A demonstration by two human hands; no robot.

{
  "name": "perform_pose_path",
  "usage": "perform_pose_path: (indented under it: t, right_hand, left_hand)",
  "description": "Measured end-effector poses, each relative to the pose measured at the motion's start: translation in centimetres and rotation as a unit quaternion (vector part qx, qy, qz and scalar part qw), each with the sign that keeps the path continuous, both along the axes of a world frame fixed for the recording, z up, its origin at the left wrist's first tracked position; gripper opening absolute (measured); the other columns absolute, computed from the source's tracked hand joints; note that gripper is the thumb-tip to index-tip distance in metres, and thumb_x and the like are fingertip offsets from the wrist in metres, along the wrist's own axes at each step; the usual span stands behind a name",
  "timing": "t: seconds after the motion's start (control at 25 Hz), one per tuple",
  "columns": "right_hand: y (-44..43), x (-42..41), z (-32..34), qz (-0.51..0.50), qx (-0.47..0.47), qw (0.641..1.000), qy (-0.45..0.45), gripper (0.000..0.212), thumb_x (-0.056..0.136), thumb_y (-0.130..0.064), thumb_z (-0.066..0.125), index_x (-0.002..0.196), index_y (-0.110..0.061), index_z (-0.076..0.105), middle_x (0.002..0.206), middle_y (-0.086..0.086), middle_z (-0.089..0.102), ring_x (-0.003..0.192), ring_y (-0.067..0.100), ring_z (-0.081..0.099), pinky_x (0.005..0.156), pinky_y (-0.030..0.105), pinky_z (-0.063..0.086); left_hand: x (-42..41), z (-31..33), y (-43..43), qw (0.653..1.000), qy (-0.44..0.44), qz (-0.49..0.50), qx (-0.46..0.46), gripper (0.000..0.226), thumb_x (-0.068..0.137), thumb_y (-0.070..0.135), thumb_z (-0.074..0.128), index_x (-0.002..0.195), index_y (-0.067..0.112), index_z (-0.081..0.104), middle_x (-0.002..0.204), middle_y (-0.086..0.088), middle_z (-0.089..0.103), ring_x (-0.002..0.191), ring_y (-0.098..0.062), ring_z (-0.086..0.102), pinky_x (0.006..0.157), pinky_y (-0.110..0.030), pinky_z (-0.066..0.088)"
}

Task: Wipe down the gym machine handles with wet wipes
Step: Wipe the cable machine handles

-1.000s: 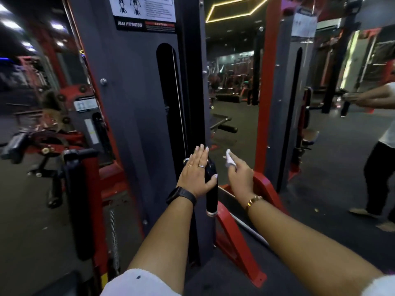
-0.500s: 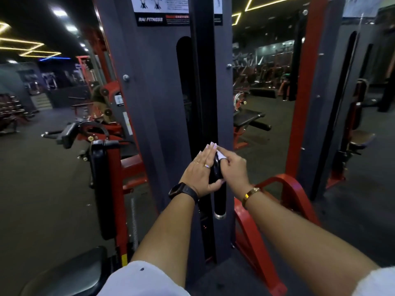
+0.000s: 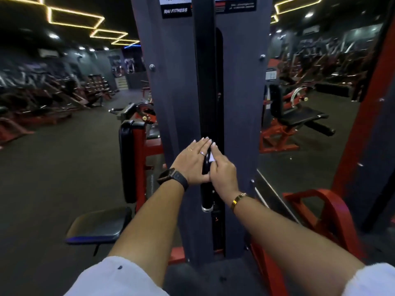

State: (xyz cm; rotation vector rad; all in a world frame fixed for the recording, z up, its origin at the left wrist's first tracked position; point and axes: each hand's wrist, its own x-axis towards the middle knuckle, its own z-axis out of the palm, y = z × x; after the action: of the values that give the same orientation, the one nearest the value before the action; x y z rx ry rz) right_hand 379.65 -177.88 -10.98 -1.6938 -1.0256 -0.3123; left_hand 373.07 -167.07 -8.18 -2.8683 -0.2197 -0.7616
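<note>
A black upright handle [image 3: 206, 197] with a silver end cap hangs in front of the grey weight-stack tower [image 3: 239, 124]. My left hand [image 3: 192, 163] lies flat against the handle's left side, fingers straight, thumb under it. From the right, my right hand [image 3: 222, 169] presses a small white wet wipe [image 3: 212, 157] onto the handle's upper part. Only a corner of the wipe shows between the two hands. The top of the handle is hidden behind my fingers.
A black seat pad [image 3: 100, 225] and a red-framed back pad [image 3: 128, 159] stand to the left of the tower. A red frame loop [image 3: 333, 212] curves low on the right. More red and black machines [image 3: 299, 116] fill the dark floor behind.
My right hand with the wipe has come in from the right onto the handle. The view has swung left, so the tower now stands in the centre. My left hand stays on the handle.
</note>
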Motion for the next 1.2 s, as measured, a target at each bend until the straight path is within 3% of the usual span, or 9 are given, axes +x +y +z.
perform_pose_path:
  t: [0.16, 0.24, 0.36, 0.56, 0.64, 0.76, 0.84, 0.96, 1.2]
  right_hand:
    - [-1.7, 0.4, -2.7, 0.046, 0.072, 0.983, -0.163, 0.047, 0.086, -0.003, 0.036, 0.129, 0.003, 0.054, 0.135, 0.015, 0.054, 0.127, 0.019, 0.049, 0.107, 0.024, 0.038]
    - [-1.4, 1.8, -1.2, 0.059, 0.066, 0.994, -0.064, 0.048, 0.09, 0.001, 0.037, 0.136, -0.002, 0.048, 0.141, 0.009, 0.049, 0.132, 0.016, 0.043, 0.111, 0.02, 0.029]
    - [-0.5, 3.0, 0.9, 0.109, 0.001, 0.991, 0.074, 0.049, 0.097, -0.005, 0.038, 0.143, -0.018, 0.041, 0.145, -0.002, 0.044, 0.132, 0.009, 0.04, 0.105, 0.01, 0.025]
    - [-1.6, 1.7, -1.8, 0.114, 0.065, 0.991, -0.034, 0.048, 0.087, -0.004, 0.041, 0.134, -0.006, 0.052, 0.136, 0.008, 0.054, 0.127, 0.009, 0.047, 0.107, 0.017, 0.034]
    - [-0.5, 2.8, -0.7, 0.101, 0.086, 0.99, -0.039, 0.05, 0.088, -0.006, 0.035, 0.136, -0.003, 0.049, 0.14, 0.008, 0.049, 0.132, 0.006, 0.036, 0.112, 0.018, 0.026]
    - [1.6, 4.6, 1.6, 0.173, 0.013, 0.984, -0.049, 0.051, 0.092, 0.003, 0.038, 0.142, -0.008, 0.042, 0.149, 0.006, 0.039, 0.14, 0.01, 0.026, 0.117, 0.02, 0.016]
    - [2.1, 5.8, -0.1, 0.23, -0.014, 0.969, -0.085, 0.051, 0.095, 0.004, 0.039, 0.144, -0.008, 0.038, 0.152, 0.004, 0.034, 0.141, 0.012, 0.026, 0.117, 0.025, 0.018]
    - [1.3, 8.0, -3.8, 0.224, 0.032, 0.966, -0.126, 0.049, 0.091, 0.002, 0.04, 0.139, -0.002, 0.044, 0.147, 0.01, 0.04, 0.136, 0.02, 0.038, 0.114, 0.016, 0.019]
    - [3.5, 8.8, -1.9, 0.261, 0.086, 0.951, -0.139, 0.049, 0.09, 0.003, 0.033, 0.138, 0.003, 0.043, 0.146, 0.017, 0.039, 0.138, 0.02, 0.032, 0.115, 0.021, 0.021]
  left_hand:
    - [-0.2, -1.7, -2.7, 0.995, -0.035, 0.088, 0.0, 0.07, 0.082, 0.035, 0.034, 0.139, -0.006, 0.041, 0.146, -0.019, 0.042, 0.138, -0.029, 0.036, 0.115, -0.041, 0.027]
    - [0.2, -2.2, -3.7, 0.99, -0.06, 0.125, 0.012, 0.069, 0.075, 0.026, 0.036, 0.135, -0.007, 0.046, 0.141, -0.021, 0.047, 0.133, -0.031, 0.043, 0.11, -0.045, 0.036]
    - [1.0, -2.5, -4.6, 0.981, -0.077, 0.178, 0.026, 0.066, 0.079, 0.025, 0.034, 0.137, -0.005, 0.044, 0.142, -0.022, 0.045, 0.134, -0.032, 0.043, 0.11, -0.046, 0.033]
    - [1.2, -3.2, -4.3, 0.967, -0.11, 0.224, 0.05, 0.059, 0.086, 0.022, 0.039, 0.137, -0.007, 0.041, 0.141, -0.024, 0.045, 0.133, -0.036, 0.043, 0.108, -0.047, 0.03]
    - [1.1, -3.3, -4.1, 0.966, -0.115, 0.227, 0.033, 0.068, 0.076, 0.019, 0.056, 0.138, -0.006, 0.041, 0.143, -0.024, 0.043, 0.135, -0.034, 0.039, 0.111, -0.046, 0.025]
    - [0.9, -3.4, -3.8, 0.967, -0.105, 0.228, 0.042, 0.081, 0.068, 0.017, 0.068, 0.14, -0.006, 0.038, 0.146, -0.023, 0.039, 0.139, -0.033, 0.034, 0.114, -0.043, 0.021]
    - [0.8, -3.1, -4.0, 0.962, -0.102, 0.247, 0.05, 0.079, 0.071, 0.022, 0.061, 0.141, -0.005, 0.037, 0.147, -0.022, 0.038, 0.14, -0.031, 0.031, 0.116, -0.041, 0.021]
    - [0.7, -3.0, -4.2, 0.955, -0.08, 0.276, 0.069, 0.075, 0.078, 0.032, 0.047, 0.143, -0.003, 0.033, 0.149, -0.02, 0.035, 0.141, -0.029, 0.028, 0.118, -0.037, 0.016]
    - [-0.3, -1.4, -4.0, 0.946, 0.005, 0.276, 0.168, 0.069, 0.086, 0.032, 0.04, 0.145, -0.001, 0.028, 0.15, -0.019, 0.034, 0.142, -0.026, 0.023, 0.117, -0.039, 0.015]
